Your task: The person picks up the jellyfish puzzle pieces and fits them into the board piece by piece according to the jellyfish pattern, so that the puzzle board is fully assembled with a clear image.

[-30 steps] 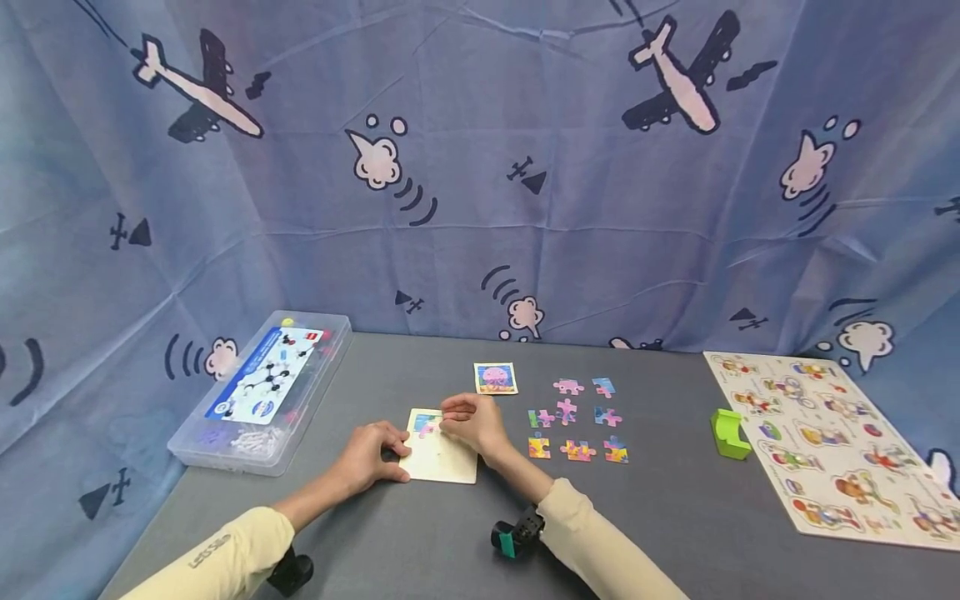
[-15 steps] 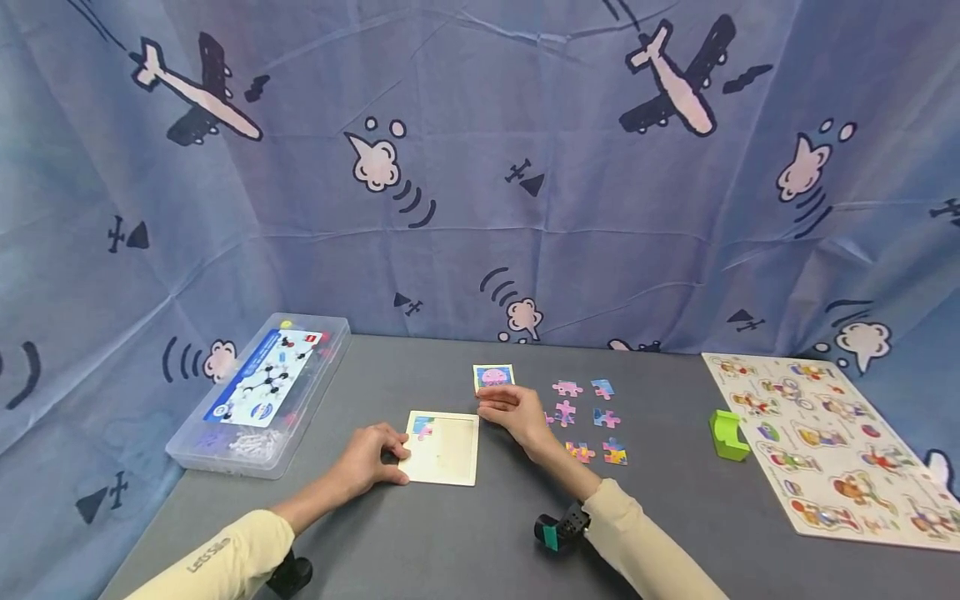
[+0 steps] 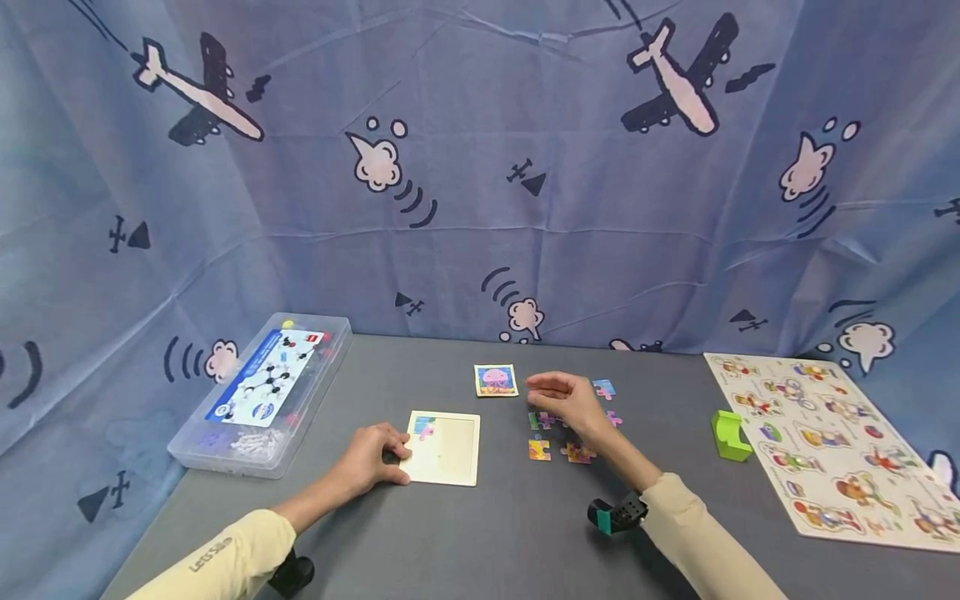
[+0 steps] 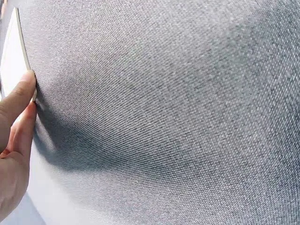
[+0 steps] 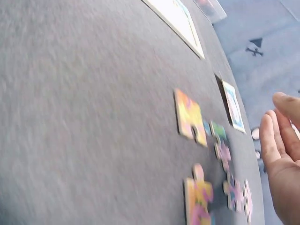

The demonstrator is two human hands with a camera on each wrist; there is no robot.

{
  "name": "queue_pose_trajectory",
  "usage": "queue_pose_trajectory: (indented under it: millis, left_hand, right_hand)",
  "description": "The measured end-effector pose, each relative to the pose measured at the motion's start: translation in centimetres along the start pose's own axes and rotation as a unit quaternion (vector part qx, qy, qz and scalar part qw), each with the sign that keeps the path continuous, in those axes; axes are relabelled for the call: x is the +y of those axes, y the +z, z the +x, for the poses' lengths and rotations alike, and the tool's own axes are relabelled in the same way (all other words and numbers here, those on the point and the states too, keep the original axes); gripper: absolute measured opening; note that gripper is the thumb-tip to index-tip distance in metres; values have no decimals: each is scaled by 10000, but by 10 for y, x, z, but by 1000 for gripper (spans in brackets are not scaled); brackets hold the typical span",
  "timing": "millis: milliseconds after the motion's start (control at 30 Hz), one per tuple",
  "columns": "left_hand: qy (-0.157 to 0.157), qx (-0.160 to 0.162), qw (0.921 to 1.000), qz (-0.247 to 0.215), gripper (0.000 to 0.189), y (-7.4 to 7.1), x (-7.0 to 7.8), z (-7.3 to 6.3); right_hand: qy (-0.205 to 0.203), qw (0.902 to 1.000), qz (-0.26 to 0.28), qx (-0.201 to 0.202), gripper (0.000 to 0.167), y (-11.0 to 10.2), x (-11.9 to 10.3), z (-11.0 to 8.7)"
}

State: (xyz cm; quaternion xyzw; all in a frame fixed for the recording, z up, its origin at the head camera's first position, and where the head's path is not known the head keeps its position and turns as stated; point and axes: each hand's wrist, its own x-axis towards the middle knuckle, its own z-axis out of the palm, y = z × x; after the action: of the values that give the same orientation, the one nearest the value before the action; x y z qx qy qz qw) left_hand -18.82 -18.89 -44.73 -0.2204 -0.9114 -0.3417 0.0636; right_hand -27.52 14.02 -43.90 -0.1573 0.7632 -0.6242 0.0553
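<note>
My left hand [image 3: 371, 457] pinches the left edge of a pale wooden puzzle tray [image 3: 457, 458]; in the left wrist view the thumb and a finger [image 4: 18, 110] meet at the edge. Blue and pink puzzle pieces [image 3: 424, 427] lie in the tray's upper left corner. Above the loose puzzle pieces hovers my right hand [image 3: 573, 404], covering some of them. Its fingers are extended and slightly bent, with no piece visible in them. A yellow puzzle piece [image 5: 190, 117] lies flat below it, and a blue one [image 3: 603, 388] shows beyond the hand.
A small jellyfish picture card [image 3: 496, 381] lies behind the tray. At left stands a clear plastic box [image 3: 258, 392] with a molecule label. To the right are a green block [image 3: 729, 435] and a large pictured board [image 3: 832, 450]. A blue curtain [image 3: 480, 167] hangs behind the table.
My right hand has left the tray's upper corner and moved right, past the card, to above the loose puzzle pieces. The left hand stays on the tray's edge.
</note>
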Motion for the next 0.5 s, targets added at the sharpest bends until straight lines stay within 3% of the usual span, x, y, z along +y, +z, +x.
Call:
queue_pose_trajectory:
  millis: [267, 500]
  left_hand:
    - [-55, -17, 9999, 83, 30, -1, -1, -1]
    - [-53, -35, 10000, 71, 30, -3, 0, -1]
  right_hand:
    - [176, 9997, -148, 7, 36, -28, 4, -2]
    - [163, 9993, -163, -278, 39, -56, 10, -3]
